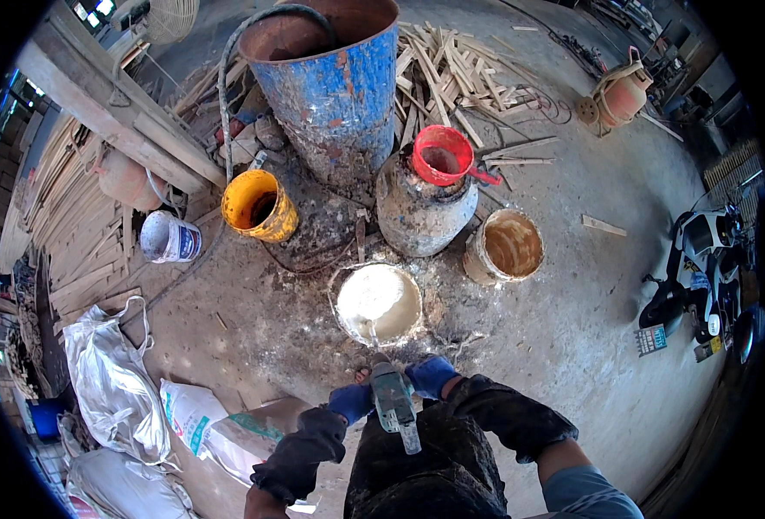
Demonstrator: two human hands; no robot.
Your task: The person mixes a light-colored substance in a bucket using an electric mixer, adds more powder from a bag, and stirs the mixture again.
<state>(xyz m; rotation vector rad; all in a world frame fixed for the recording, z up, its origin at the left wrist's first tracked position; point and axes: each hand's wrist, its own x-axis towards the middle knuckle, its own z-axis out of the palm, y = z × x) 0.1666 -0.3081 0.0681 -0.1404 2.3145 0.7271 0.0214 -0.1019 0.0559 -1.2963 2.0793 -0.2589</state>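
Both my hands wear blue gloves and grip a grey-green handheld power mixer [393, 400], one at each side. My left hand [350, 402] is closed at its left side, and my right hand [432, 376] is closed at its right, a little farther forward. From the tool's front a thin shaft runs into a bucket [337, 324] with a crusted white rim. Pale, creamy-white mix [372, 292] fills part of that bucket, brightest at its left. The shaft's lower end is hidden in the mix. Dark sleeves cover much of my forearms.
Beyond the bucket stand a tall blue drum [330, 104], a grey drum [421, 216] topped by a red dipper [443, 156], a yellow bucket [278, 223] and a brown-lined bucket [486, 268]. White sacks [114, 372] lie at left. A motorbike [702, 259] stands at right; wood scraps [451, 69] lie behind.
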